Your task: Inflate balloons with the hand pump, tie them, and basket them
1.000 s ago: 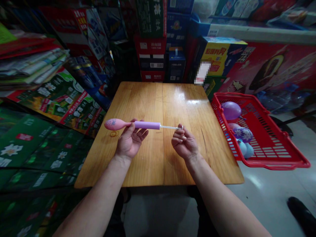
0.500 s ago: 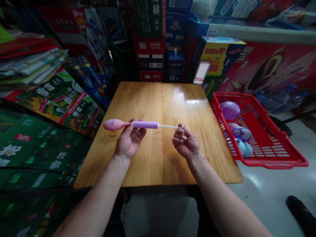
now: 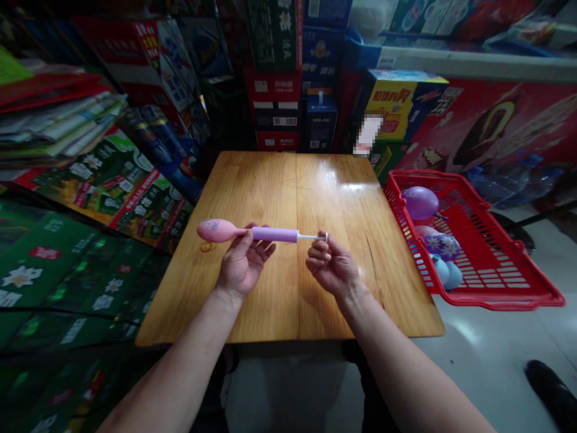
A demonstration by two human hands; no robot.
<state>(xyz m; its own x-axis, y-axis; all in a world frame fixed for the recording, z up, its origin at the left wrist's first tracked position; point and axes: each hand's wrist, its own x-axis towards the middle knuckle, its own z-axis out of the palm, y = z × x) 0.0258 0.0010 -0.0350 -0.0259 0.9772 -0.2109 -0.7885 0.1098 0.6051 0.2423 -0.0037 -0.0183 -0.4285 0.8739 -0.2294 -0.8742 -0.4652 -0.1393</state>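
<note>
A purple balloon pump lies level above the wooden table, its white rod partly out on the right. On its left end sits a pink, partly filled balloon with a printed pattern. My left hand pinches the balloon's neck where it meets the pump, the other fingers curled loosely under the barrel. My right hand is closed around the white handle at the rod's end. Beneath the balloon, a few yellowish rings rest on the tabletop.
A red basket stands right of the table, holding a purple balloon and several smaller ones. Green cartons are stacked along the left, and boxes rise behind the table. A dark shoe is on the floor at right.
My right hand has moved left, sliding the rod further into the pump. The left hand, pump and balloon have shifted slightly right, and the balloon looks a bit fuller.
</note>
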